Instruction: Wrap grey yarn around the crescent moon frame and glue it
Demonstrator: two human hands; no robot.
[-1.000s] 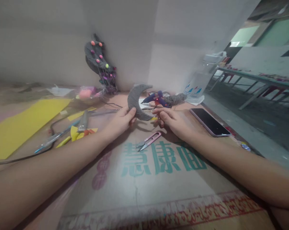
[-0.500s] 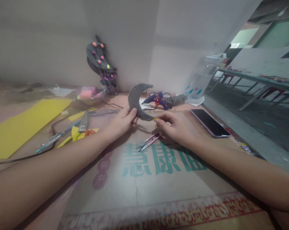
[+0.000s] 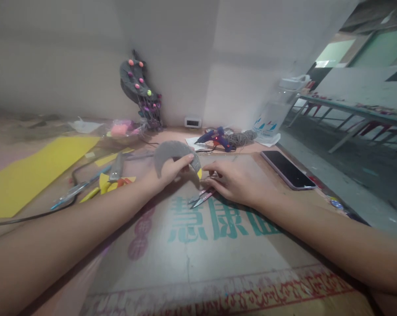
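My left hand is closed on a grey yarn-wrapped crescent, held low over the cardboard with its arc upward and a yellow tip showing at its right end. My right hand rests just right of that tip, fingers stretched toward it and lying over the handle end of the pink thread snips. The snips lie on the printed cardboard, their blades pointing toward me and left. I cannot see the right hand gripping anything.
Behind the hands lie a blue glue gun, a grey yarn ball and a phone. A water bottle stands at the right edge. Yellow foam sheet, scraps, tools and a cable are left. A decorated crescent leans on the wall.
My left hand has tipped the crescent from upright to lying low with its arc up, and moved it slightly left. My right hand let go of the tip and dropped onto the snips.
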